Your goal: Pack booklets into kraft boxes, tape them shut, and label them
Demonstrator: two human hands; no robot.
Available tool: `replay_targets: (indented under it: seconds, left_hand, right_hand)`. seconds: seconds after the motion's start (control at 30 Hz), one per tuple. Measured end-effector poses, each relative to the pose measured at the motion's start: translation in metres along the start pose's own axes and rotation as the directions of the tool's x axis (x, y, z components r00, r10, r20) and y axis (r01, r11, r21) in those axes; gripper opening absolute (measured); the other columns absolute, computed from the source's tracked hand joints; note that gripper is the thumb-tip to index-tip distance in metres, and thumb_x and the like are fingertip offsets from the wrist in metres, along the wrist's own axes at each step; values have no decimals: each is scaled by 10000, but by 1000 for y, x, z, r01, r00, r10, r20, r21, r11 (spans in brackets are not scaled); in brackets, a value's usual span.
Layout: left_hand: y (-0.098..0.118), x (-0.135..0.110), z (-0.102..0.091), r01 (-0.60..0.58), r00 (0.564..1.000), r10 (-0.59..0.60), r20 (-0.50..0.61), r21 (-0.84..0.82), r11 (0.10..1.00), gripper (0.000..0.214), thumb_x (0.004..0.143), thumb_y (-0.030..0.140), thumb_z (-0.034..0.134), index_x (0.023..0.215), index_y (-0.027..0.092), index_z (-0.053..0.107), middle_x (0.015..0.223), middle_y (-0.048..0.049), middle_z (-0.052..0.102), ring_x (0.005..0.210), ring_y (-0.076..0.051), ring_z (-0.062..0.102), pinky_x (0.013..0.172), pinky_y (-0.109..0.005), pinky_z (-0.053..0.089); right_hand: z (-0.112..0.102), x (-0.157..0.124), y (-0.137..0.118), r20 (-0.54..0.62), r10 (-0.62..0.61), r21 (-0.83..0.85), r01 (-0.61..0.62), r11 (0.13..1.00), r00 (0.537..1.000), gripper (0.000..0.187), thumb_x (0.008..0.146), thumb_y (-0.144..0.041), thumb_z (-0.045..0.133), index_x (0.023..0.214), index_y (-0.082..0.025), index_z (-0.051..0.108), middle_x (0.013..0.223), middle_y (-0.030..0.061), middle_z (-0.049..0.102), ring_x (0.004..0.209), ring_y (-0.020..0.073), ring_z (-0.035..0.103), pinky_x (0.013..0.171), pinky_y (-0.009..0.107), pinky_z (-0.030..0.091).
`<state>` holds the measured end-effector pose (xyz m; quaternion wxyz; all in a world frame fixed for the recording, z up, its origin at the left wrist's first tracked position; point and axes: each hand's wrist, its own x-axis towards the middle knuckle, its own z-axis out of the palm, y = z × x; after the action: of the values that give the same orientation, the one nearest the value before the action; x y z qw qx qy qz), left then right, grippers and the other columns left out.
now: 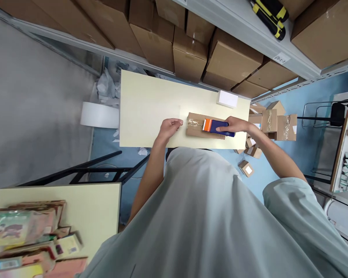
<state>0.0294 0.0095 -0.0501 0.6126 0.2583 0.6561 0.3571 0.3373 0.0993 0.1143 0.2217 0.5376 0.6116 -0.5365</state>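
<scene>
A long, flat cardboard box (193, 131) lies on the pale yellow table (150, 104), with shiny clear tape across its left end. My right hand (232, 125) is closed around a dark blue and orange tape dispenser (213, 126), whose toothed edge points left, over the top of the box. Just off the box's left end is my left hand (170, 128), its fingers curled in and the tips pressed together. Whatever may be between those fingertips is too small to make out.
A small white box (227, 99) stands at the table's back right. Shelves of cardboard boxes (190, 54) run behind, with yellow-black tools (271, 17) on one. More cartons (271, 121) are piled to the right. At lower left, a second table (95, 208) carries colourful packets (23, 227).
</scene>
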Motion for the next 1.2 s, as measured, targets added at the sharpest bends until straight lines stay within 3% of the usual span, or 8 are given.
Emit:
replay_targets:
  seconds: [0.17,0.4,0.6,0.73,0.9,0.97,1.1,1.2]
  left_hand:
    - [-15,10,16,37,997,-34,63,-55,998,191,728,324,888,813,171,811,819,-65,794,741,-156,631,784,-313,531]
    - [-32,9,34,21,1000,-21,-4,-48,999,374,754,477,910,943,169,815,886,-82,824,763,-176,668,754,-308,533]
    - [-34,6,33,-46,991,71,-117,206,978,823,822,433,910,1546,175,615,1112,-119,839,1030,-277,776,1042,-431,557]
    - [-25,4,35,-201,972,233,-30,405,892,672,884,288,828,1534,266,661,1372,-137,795,1087,-327,785,1122,-497,525]
    - [-15,-4,38,-124,986,165,-28,545,829,509,916,239,756,1423,198,743,1348,-179,795,1259,-385,759,1168,-529,517]
    - [-11,-13,37,-170,975,223,-23,575,801,535,959,264,699,1484,162,706,1431,-202,762,1326,-383,731,1202,-536,512]
    - [-1,-35,47,-507,850,475,229,600,619,943,949,449,785,1768,167,415,1834,-203,411,1708,-408,378,1396,-551,320]
    - [3,-41,64,-622,781,431,453,633,462,1426,783,682,935,1846,115,173,1925,-242,118,1795,-480,14,1443,-653,86]
  right_hand:
    - [5,9,1,-23,21,-8,-21,1000,1000,652,778,-767,935,711,-174,672,611,9,635,547,124,553,552,282,459]
    - [9,14,1,-61,65,-88,-70,994,996,643,792,-750,932,677,-187,644,599,1,615,564,133,544,560,280,429]
    - [9,14,1,-65,60,-161,-70,984,996,635,806,-752,912,681,-190,644,629,10,630,611,143,542,592,282,418]
    - [11,15,5,-62,48,-176,-58,983,997,609,806,-739,911,721,-181,682,656,27,656,646,163,573,631,292,435]
    - [13,15,12,-76,21,-175,-34,984,997,610,803,-744,914,733,-176,704,688,31,675,641,162,572,622,298,427]
    - [14,14,13,-74,20,-160,-31,987,997,601,806,-730,921,735,-174,706,697,37,685,645,163,585,621,296,440]
    - [13,14,13,-76,23,-172,-36,984,997,583,805,-716,926,755,-171,725,676,40,680,674,187,629,645,299,459]
    - [11,18,12,-74,11,-188,-25,982,997,595,773,-731,937,801,-165,753,678,46,687,705,209,659,664,304,465]
